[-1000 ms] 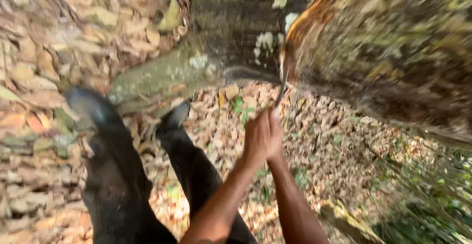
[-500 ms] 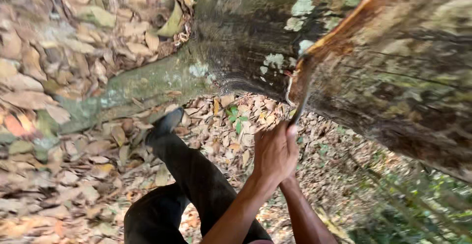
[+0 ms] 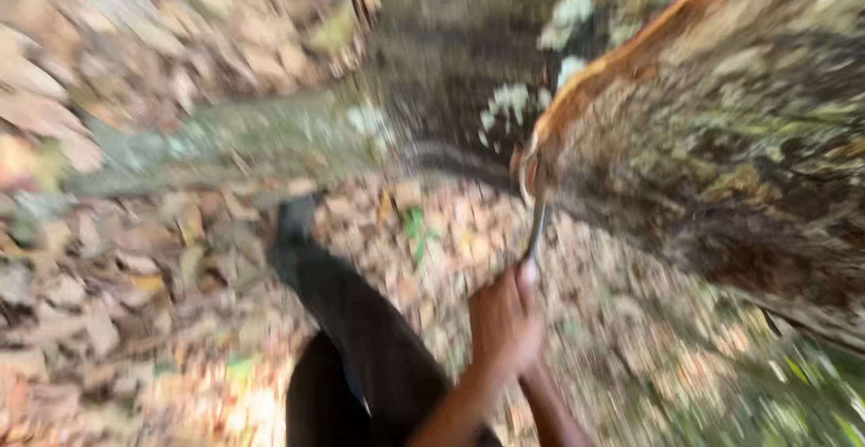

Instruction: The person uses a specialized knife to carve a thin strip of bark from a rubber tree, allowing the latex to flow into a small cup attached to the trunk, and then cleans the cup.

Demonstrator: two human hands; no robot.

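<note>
Both hands are clasped together low in the blurred view, the left hand (image 3: 500, 325) wrapped on the outside with its fingers (image 3: 527, 276) curled fully closed around the lower end of a thin, dark metal tool (image 3: 537, 222). The right hand (image 3: 532, 370) sits behind and under the left one, mostly hidden by it; only its wrist and forearm show clearly, so I cannot tell how tightly its fingers close, though it seems pressed to the same handle.

The tool rises straight up from the closed fingers, and its curved tip meets the lower end of a long orange-brown cut groove (image 3: 622, 59) in the bark. That groove runs slanting up and away to the right of the fingers across the wide, mossy grey-green tree trunk (image 3: 721, 141), which fills the space above and to the right of the hands. Pale lichen patches (image 3: 509, 104) dot the bark just left of the tool's tip.

Left of and below the fingers, the person's leg in black trousers (image 3: 360, 330) stretches towards the trunk's base, ending in a dark shoe (image 3: 293, 222). Dry brown fallen leaves (image 3: 135, 294) cover the ground around it.
</note>
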